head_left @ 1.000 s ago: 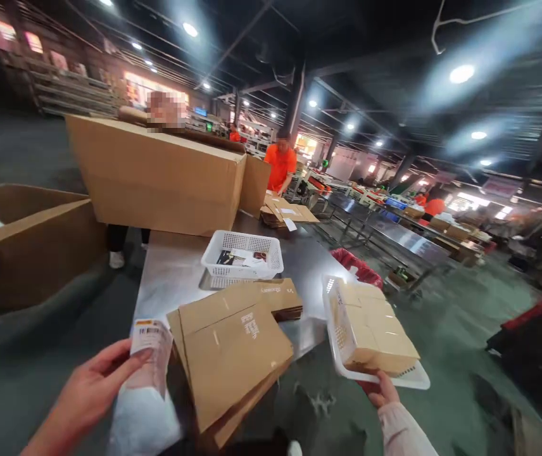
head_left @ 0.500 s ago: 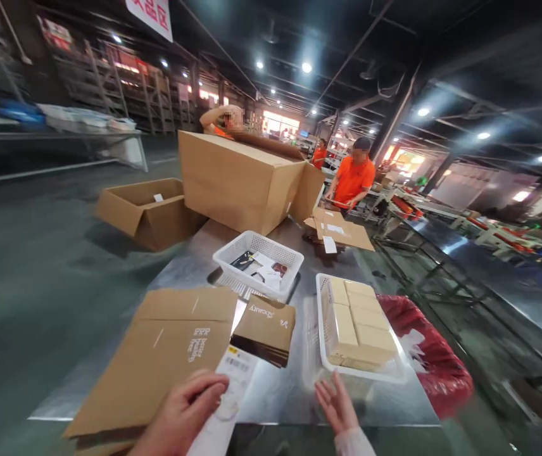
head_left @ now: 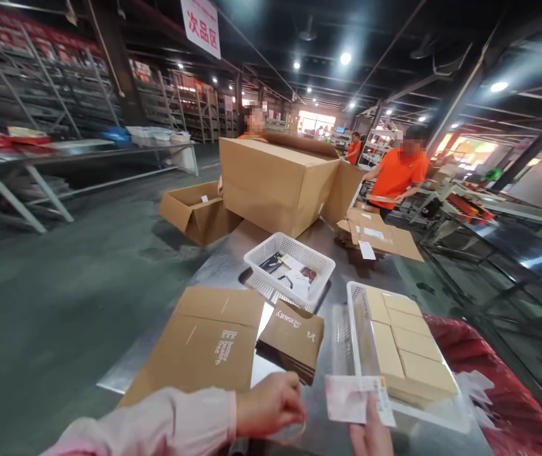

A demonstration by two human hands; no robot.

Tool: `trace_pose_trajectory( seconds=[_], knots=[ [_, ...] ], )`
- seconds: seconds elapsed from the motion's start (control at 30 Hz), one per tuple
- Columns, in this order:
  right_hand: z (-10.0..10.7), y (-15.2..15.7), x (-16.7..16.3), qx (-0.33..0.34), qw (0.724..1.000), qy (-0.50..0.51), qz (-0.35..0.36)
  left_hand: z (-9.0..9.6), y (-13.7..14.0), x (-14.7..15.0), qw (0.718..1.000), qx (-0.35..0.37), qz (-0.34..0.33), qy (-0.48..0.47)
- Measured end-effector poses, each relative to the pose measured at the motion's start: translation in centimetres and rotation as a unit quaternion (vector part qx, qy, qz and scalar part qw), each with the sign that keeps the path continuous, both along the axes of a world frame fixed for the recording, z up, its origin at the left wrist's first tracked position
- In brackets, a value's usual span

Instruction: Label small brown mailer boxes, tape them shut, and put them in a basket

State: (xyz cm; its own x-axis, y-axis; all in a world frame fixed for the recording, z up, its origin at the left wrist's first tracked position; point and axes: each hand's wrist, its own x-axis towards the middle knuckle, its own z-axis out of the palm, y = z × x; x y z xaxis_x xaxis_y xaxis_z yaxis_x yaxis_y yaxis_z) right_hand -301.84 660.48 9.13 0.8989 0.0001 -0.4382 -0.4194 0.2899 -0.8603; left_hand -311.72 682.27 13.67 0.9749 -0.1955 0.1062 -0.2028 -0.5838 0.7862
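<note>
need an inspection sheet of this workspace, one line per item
Surface: shiny metal tabletop.
Job's things: white printed rectangular slip with a yellow corner; flat brown cardboard stack; smaller brown cardboard stack; white plastic basket of cream rectangular boxes.
Clutter: white perforated basket with printed papers; large brown cardboard box; flattened brown cardboard pile.
Hands: right hand holds the slip; left hand is beside the smaller stack, fingers curled, contents unclear.
Cables: nothing seen on the tabletop; overhead lines too unclear to tell.
Surroundings: red plastic sheeting beside the table; co-workers in orange tops; metal racks.
</note>
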Motion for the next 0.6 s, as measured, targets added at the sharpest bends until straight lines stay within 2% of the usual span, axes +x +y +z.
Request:
trace_pose_trajectory(
  seconds=[0.07, 0.1, 0.13, 0.2, 0.27, 0.33, 0.4, 0.43, 0.47, 0.53, 0.57, 0.6],
  knots=[
    [1.0, 0.6, 1.6, -0.038, 0.999, 0.004, 0.001, 1.9, 3.3, 4.5, 0.999, 0.001, 0.038, 0.023],
    [1.8, 1.6, 2.1, -0.062, 0.997, -0.007, 0.04, 3.0, 5.1, 7.1, 0.996, 0.017, 0.083, 0.032],
    [2.7, 2.8, 2.5, -0.095, 0.99, -0.036, 0.098, 4.1, 6.9, 9.8, 0.987, 0.018, 0.156, 0.036],
    [4.4, 6.0, 3.1, -0.171, 0.961, -0.106, 0.191, 5.7, 10.0, 14.2, 0.97, 0.012, 0.241, 0.019],
    [5.7, 9.3, 3.6, -0.225, 0.934, -0.154, 0.232, 6.2, 12.1, 16.4, 0.956, -0.003, 0.293, 0.006],
    [6.1, 12.3, 4.6, -0.235, 0.918, -0.184, 0.26, 5.3, 13.1, 16.0, 0.96, -0.038, 0.278, 0.026],
    [5.6, 15.1, 6.4, -0.208, 0.897, -0.209, 0.33, 3.4, 13.2, 13.5, 0.968, -0.115, 0.204, 0.09],
    [5.0, 16.6, 7.9, -0.188, 0.882, -0.208, 0.378, 2.3, 13.1, 11.9, 0.962, -0.167, 0.17, 0.134],
    [4.4, 18.2, 9.7, -0.178, 0.865, -0.205, 0.421, 1.4, 13.2, 10.1, 0.948, -0.21, 0.181, 0.158],
    [2.8, 22.0, 14.2, -0.234, 0.819, -0.227, 0.471, 0.0, 13.5, 6.7, 0.907, -0.258, 0.298, 0.147],
    [1.9, 24.2, 16.8, -0.301, 0.788, -0.267, 0.465, -0.4, 13.8, 5.1, 0.882, -0.273, 0.359, 0.137],
    [1.0, 26.5, 19.4, -0.39, 0.733, -0.333, 0.447, -0.6, 14.2, 3.6, 0.857, -0.284, 0.411, 0.127]
  ],
)
